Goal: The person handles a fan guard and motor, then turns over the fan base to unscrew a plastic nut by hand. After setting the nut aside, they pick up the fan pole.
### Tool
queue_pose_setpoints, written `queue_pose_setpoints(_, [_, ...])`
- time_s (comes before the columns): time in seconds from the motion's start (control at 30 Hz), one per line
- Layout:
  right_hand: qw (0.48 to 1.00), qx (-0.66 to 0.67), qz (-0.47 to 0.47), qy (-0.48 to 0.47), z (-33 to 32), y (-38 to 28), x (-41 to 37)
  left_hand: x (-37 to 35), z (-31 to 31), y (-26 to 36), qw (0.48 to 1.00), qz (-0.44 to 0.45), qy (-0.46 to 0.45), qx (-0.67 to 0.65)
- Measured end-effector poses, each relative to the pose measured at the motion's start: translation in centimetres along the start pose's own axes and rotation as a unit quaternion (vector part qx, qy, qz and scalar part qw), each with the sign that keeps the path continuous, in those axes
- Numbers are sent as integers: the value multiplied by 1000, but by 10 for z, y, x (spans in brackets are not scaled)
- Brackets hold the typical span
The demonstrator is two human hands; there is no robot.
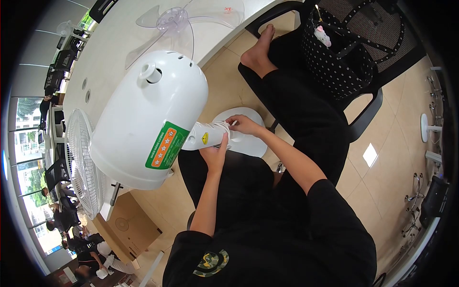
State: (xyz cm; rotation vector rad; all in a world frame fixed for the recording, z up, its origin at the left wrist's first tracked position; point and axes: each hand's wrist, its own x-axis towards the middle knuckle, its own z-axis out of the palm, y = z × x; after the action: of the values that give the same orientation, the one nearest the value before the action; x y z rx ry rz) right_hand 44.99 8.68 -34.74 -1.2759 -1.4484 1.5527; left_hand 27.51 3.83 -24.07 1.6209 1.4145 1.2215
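A white fan body (143, 115) with a rounded motor housing and a green and orange star label lies tilted across the middle. Its neck (203, 135) carries a yellow warning sticker and runs to a round white base (248, 125). White cord (224, 128) is wound around the neck near the base. My left hand (213, 154) is wrapped round the neck from below, its thumb beside the cord. The fingers of my right hand (243, 125) are pinched at the cord, on the side towards the base.
Clear fan blades (173, 20) lie on the white table (112, 45). A round fan grille (82, 162) stands at its edge, with a cardboard box (131, 225) below. A black dotted bag (334, 64) rests on a chair at the upper right. Several people sit far left.
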Motion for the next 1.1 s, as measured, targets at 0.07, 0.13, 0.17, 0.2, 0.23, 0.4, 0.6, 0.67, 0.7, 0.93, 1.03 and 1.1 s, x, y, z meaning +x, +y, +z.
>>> queue_pose_setpoints(0.07, [999,-14,45,-20,-5,-9,-2,0,0,2,1000,-2,-5,4])
queue_pose_setpoints(0.13, [996,19,77,-30,-9,-10,1,0,0,1,1000,1,-4,9])
queue_pose_setpoints(0.17, [994,37,93,-36,-9,-11,2,0,-1,1,1000,3,-4,12])
queue_pose_setpoints(0.2, [993,42,100,-35,-8,-12,1,0,-1,1,1000,5,-7,18])
queue_pose_setpoints(0.23, [993,47,107,-34,-8,-13,0,0,-2,3,1000,7,-9,23])
queue_pose_setpoints(0.4, [993,58,62,-77,-7,-17,0,1,-5,-4,996,-46,-24,-68])
queue_pose_setpoints(0.6, [988,-55,-37,-140,-6,-53,-13,30,-15,25,990,69,-25,-124])
queue_pose_setpoints(0.67, [989,-44,-74,-122,3,-51,-15,36,-15,31,987,67,-16,-144])
queue_pose_setpoints(0.7, [990,-44,-90,-94,9,-51,-17,37,-15,30,988,51,-14,-144])
queue_pose_setpoints(0.93, [986,-82,-141,26,33,-51,-27,25,-17,34,990,-26,0,-137])
queue_pose_setpoints(1.03, [984,-92,-152,26,32,-48,-25,16,-18,33,991,-48,6,-126])
queue_pose_setpoints(1.1, [983,-90,-156,17,27,-56,-32,13,-15,39,991,-39,17,-127])
